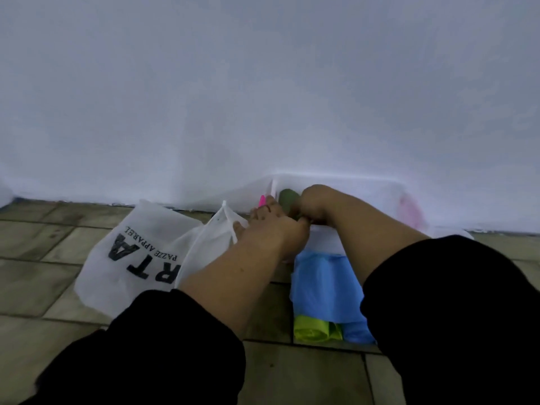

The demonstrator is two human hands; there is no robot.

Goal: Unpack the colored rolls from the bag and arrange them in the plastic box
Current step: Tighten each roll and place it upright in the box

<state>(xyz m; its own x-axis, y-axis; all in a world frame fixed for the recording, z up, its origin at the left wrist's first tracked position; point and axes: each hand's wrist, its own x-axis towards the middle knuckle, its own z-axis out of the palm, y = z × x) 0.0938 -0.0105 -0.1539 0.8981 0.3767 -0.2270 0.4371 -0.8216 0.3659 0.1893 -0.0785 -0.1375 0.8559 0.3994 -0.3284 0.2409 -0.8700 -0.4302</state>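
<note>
Rolls: your right hand (317, 206) is curled round a dark green plastic roll (287, 200) at the rim of the translucent plastic box (394, 200). A bright pink roll (262, 201) peeks out by your left hand (271, 229), can't tell if that hand grips anything.
Left to do: a blue plastic roll (321, 285) and a lime green roll (315, 331) lie on the floor just in front of the box, so roughly midway, I'd guess.
Bag: the white fabric bag with black lettering (140, 252) is slumped left of the box.
Room: grey-green tiled floor (43, 287), plain white wall (263, 83).

Dim, flat light; soft blur, wide-angle edge bending.
</note>
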